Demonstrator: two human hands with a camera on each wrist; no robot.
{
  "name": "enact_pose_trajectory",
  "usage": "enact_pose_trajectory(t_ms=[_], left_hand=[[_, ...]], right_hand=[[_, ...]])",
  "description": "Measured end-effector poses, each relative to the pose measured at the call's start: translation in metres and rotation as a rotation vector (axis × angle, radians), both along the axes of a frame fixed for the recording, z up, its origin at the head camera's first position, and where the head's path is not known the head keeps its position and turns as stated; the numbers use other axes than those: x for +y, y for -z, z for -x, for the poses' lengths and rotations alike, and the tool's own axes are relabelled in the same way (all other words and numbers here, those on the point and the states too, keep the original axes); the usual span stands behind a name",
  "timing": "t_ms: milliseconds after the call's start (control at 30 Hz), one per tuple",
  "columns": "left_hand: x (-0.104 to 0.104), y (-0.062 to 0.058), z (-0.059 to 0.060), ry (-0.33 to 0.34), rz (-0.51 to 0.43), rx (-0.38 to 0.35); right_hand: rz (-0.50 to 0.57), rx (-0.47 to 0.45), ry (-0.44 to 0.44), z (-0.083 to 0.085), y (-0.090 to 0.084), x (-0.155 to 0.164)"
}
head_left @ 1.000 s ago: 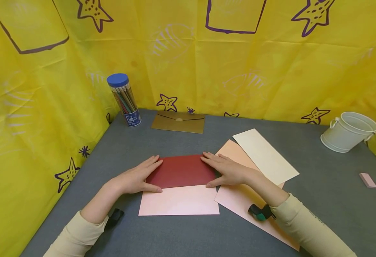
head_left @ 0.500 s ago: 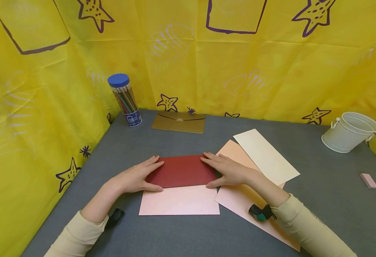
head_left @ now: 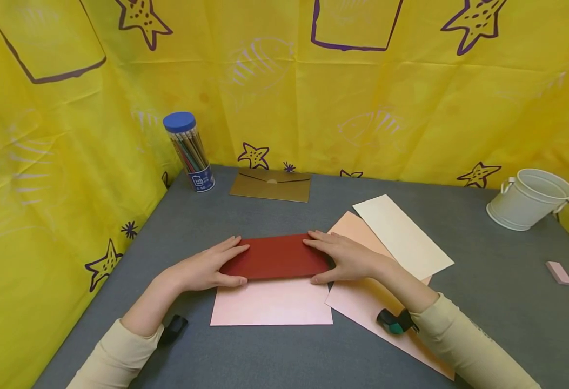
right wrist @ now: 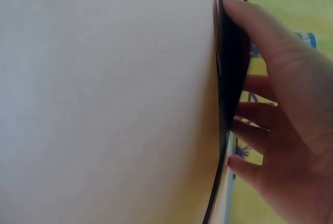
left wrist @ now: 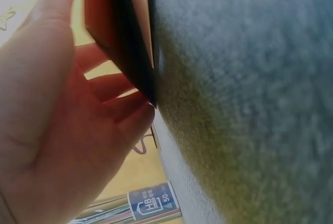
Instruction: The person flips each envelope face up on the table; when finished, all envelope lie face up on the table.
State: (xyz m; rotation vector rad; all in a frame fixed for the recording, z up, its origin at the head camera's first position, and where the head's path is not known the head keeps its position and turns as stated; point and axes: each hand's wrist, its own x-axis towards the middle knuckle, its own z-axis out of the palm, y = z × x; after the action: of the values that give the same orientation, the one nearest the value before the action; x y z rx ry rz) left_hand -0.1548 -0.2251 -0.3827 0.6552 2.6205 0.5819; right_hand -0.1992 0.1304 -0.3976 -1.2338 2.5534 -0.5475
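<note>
Holding red paper (head_left: 275, 257), tub (left wrist: 151, 203) marked "HB", "50"

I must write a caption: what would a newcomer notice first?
First, the bright yellow cloth backdrop with purple starfish drawings, behind the grey table. Then the red rectangular paper piece at centre, between left hand and right hand, and the round white metal-looking bucket at far right.

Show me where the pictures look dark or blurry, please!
Head view: bright and mostly sharp, with a soft shadow on the table beside the left sleeve; left wrist view: the table blurs, the red paper has a nearly black underside, and the top-left background looks washed out; right wrist view: the pale sheet is fuzzy, and the red paper looks very dark.
</note>
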Motion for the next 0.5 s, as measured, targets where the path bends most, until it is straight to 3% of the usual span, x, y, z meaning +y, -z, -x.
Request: enact_pose_trajectory(t_ms=[233,500], left_hand=[[-0.0015,-0.0024,-0.0001,0.001,-0.027,0.037],[-0.0043,-0.0045,-0.0006,0.042,-0.096,0.186]], right_hand=[[0.053,0.013,0.037,0.0003,-0.0017,-0.0006],[0.174,0.010,0.074,0.0036,-0.0004,0.0007]])
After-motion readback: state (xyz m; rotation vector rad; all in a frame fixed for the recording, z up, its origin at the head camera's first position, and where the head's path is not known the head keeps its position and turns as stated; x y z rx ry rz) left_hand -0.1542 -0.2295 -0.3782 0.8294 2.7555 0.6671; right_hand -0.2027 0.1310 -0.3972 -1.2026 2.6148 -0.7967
